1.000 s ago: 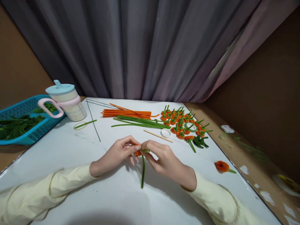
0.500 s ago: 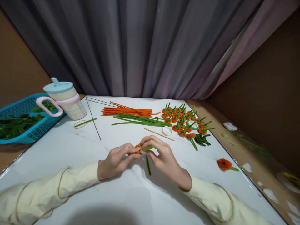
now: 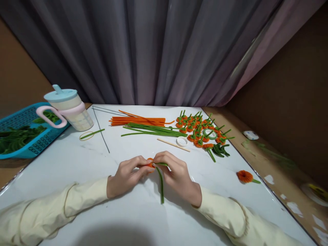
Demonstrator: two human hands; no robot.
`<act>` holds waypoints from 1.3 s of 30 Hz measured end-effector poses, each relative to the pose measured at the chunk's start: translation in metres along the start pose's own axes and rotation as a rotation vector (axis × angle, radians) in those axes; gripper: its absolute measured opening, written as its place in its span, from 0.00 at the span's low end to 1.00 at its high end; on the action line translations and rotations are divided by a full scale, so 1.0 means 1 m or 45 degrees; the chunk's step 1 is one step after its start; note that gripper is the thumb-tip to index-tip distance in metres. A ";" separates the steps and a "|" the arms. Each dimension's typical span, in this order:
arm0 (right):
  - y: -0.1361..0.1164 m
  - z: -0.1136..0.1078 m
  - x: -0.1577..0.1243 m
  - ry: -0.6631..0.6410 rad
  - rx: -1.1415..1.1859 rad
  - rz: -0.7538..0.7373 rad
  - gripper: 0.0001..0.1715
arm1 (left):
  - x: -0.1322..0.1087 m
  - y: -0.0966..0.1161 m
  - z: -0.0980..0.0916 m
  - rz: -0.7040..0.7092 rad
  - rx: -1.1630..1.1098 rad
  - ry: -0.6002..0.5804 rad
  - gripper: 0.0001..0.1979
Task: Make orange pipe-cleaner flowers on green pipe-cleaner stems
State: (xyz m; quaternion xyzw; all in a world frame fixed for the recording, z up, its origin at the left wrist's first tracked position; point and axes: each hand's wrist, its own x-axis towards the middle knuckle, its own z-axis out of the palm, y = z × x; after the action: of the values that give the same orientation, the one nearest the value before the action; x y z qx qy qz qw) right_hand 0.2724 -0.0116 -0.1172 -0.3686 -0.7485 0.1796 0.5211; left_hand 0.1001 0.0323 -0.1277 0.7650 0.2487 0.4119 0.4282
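Between thumb and fingers, my left hand (image 3: 130, 175) pinches a small orange pipe-cleaner pumpkin (image 3: 150, 165), partly hidden by the fingertips. My right hand (image 3: 176, 174) is closed at its right side on a green pipe cleaner (image 3: 161, 188). One end of this green piece sticks out by the right fingers; the other hangs down toward the white table. Beyond the hands lie a wooden stick (image 3: 173, 145) and a white ring (image 3: 181, 141). Several finished orange pumpkins with green stems (image 3: 197, 142) are grouped behind, around a roll of green tape (image 3: 210, 134).
Bundles of orange pipe cleaners (image 3: 138, 121) and green pipe cleaners (image 3: 156, 130) lie at the back. A lidded cup (image 3: 77, 116) stands left, by a blue basket (image 3: 38, 147) of green pieces. One orange flower-like piece (image 3: 245, 176) lies near the right edge.
The hanging green end now reaches lower and shows longer. My right hand has shifted slightly left and turned, while my left hand keeps its pinch on the orange piece.
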 end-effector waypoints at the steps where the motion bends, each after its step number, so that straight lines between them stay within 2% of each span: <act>1: 0.001 -0.001 0.000 -0.015 -0.029 -0.029 0.10 | 0.002 0.001 0.000 -0.155 -0.126 -0.037 0.07; 3: 0.005 -0.003 -0.001 -0.037 -0.095 -0.085 0.10 | 0.008 0.004 -0.001 -0.430 -0.393 -0.146 0.18; 5: 0.009 -0.005 -0.002 -0.055 -0.164 -0.129 0.10 | 0.014 0.006 -0.003 -0.589 -0.568 -0.261 0.25; 8: 0.014 -0.005 -0.004 -0.086 -0.225 -0.147 0.10 | 0.019 0.004 -0.005 -0.686 -0.589 -0.385 0.26; 10: 0.018 -0.005 -0.005 -0.111 -0.205 -0.119 0.09 | 0.018 -0.001 -0.005 -0.695 -0.502 -0.379 0.25; 15: 0.021 -0.009 -0.004 -0.189 -0.184 -0.030 0.11 | 0.013 -0.011 -0.003 -0.517 -0.226 -0.274 0.16; 18: 0.018 -0.013 0.000 -0.245 -0.358 -0.162 0.18 | 0.012 -0.013 -0.004 -0.392 -0.052 -0.225 0.13; 22: 0.014 -0.016 0.007 -0.372 -0.758 -0.375 0.17 | 0.009 -0.015 -0.005 -0.240 0.233 -0.214 0.10; 25: 0.017 -0.015 0.007 -0.436 -0.886 -0.431 0.19 | 0.007 -0.016 -0.005 -0.120 0.368 -0.205 0.10; 29: 0.019 -0.016 0.006 -0.442 -0.950 -0.460 0.20 | 0.006 -0.016 -0.004 -0.039 0.428 -0.191 0.09; 39: 0.014 -0.012 0.001 -0.392 -0.994 -0.534 0.22 | 0.005 -0.010 -0.004 0.023 0.445 -0.200 0.08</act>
State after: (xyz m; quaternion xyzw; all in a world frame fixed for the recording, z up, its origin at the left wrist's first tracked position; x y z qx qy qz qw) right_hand 0.2879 -0.0026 -0.1214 -0.3471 -0.8870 -0.1719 0.2515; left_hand 0.0992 0.0425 -0.1329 0.8597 0.2753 0.3054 0.3031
